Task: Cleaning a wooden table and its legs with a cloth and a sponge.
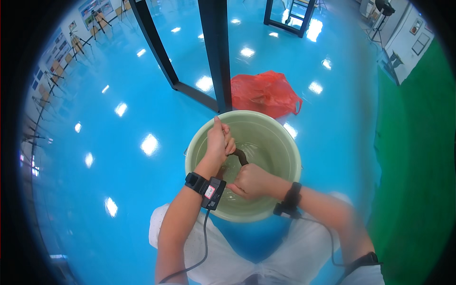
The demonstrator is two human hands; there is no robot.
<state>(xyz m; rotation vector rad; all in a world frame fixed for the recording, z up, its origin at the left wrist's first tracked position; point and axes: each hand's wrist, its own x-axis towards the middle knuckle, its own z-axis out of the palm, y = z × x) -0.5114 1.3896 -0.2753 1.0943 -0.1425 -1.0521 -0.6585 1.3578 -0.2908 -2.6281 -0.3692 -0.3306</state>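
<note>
A pale green bucket (295,153) stands on the floor between my knees, with some water visible at its bottom. Over it, my left hand (218,140) is closed around one end of a dark brown, wet-looking strip of cloth (241,156). Lower and to the right, my right hand (251,181) is closed on the other end. The strip runs bent and bunched between both fists. Something reddish-brown shows beneath my left wrist, too hidden to identify. Each wrist wears a black strapped device with a cable.
A red plastic bag (265,93) lies on the glossy blue floor just behind the bucket. The black metal frame (217,57) rises beside it. A green floor covering (409,160) lies at the right; tripods (76,42) stand far left.
</note>
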